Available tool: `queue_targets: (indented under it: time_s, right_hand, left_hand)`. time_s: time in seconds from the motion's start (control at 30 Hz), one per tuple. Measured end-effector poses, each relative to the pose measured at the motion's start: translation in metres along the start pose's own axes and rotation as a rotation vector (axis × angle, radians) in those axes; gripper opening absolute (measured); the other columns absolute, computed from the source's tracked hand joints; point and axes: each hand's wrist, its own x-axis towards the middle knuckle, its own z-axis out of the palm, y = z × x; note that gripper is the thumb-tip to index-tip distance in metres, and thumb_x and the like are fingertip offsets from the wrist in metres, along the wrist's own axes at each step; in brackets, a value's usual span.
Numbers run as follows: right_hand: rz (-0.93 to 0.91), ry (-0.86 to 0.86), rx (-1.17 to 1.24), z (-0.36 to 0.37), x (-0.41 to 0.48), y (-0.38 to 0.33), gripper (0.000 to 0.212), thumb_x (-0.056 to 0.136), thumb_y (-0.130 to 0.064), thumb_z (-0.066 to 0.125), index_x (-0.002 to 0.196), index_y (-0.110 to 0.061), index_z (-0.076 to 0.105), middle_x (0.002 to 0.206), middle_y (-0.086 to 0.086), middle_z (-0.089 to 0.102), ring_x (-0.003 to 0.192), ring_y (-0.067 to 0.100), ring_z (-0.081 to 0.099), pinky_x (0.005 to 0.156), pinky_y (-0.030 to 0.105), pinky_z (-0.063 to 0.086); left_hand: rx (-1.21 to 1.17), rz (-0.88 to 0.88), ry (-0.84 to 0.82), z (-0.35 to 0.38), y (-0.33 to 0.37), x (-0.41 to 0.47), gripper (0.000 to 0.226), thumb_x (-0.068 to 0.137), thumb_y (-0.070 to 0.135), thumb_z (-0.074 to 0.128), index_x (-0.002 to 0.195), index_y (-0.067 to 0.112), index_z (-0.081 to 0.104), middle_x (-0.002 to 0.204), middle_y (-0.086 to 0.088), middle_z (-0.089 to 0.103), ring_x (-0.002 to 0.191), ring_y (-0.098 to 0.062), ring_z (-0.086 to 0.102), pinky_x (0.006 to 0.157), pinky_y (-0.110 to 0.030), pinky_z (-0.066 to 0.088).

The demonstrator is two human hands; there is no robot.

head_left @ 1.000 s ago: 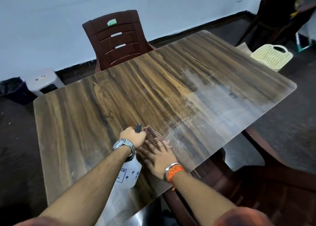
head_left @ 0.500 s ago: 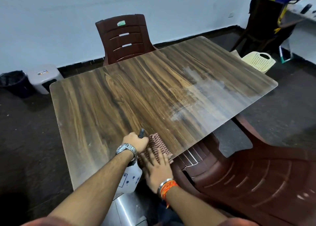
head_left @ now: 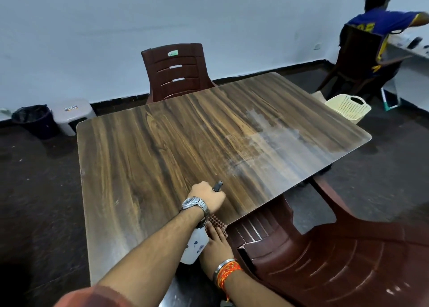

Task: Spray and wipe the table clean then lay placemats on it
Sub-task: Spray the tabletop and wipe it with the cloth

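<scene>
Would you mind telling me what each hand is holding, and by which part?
The left hand grips the spray bottle at its neck; the right hand presses flat on the cloth.

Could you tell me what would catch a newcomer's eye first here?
The wood-grain table fills the middle, with a pale hazy patch toward its right end. At its near edge the left hand grips a spray bottle while the right hand lies flat on a brown cloth. A maroon chair stands at the far side.
</scene>
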Motion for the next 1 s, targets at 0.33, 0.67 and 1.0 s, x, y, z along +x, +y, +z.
queue_targets:
  time_s: [0.33, 0.67, 1.0]
  right_hand:
    - [-0.022, 0.064, 0.119, 0.010, 0.019, 0.034, 0.047, 0.083, -0.050, 0.041, 0.130, -0.044, 0.048, 0.134, -0.012, 0.057, 0.126, 0.028, 0.053, 0.110, 0.043, 0.031]
    - [-0.139, 0.181, 0.140, 0.009, 0.048, 0.047, 0.046, 0.090, -0.055, 0.040, 0.134, -0.041, 0.046, 0.147, -0.009, 0.044, 0.137, 0.030, 0.037, 0.111, 0.044, 0.012]
    - [0.377, 0.208, 0.196, -0.039, 0.117, 0.124, 0.057, 0.094, -0.054, 0.014, 0.150, -0.045, 0.003, 0.161, -0.012, -0.003, 0.147, 0.027, -0.006, 0.117, 0.048, -0.005]
  left_hand:
    - [-0.083, -0.237, 0.127, 0.004, -0.029, -0.007, 0.040, 0.080, 0.042, 0.054, 0.099, 0.009, 0.067, 0.096, -0.011, 0.070, 0.075, -0.028, 0.061, 0.060, -0.027, 0.041]
    - [-0.177, -0.360, 0.213, 0.006, -0.045, -0.003, 0.032, 0.074, 0.038, 0.054, 0.083, 0.010, 0.066, 0.077, -0.010, 0.069, 0.064, -0.025, 0.064, 0.052, -0.024, 0.040]
    - [-0.236, -0.333, 0.164, -0.034, -0.059, 0.039, 0.020, 0.085, 0.024, 0.055, 0.074, 0.008, 0.059, 0.053, -0.005, 0.059, 0.035, -0.016, 0.054, 0.037, -0.016, 0.037]
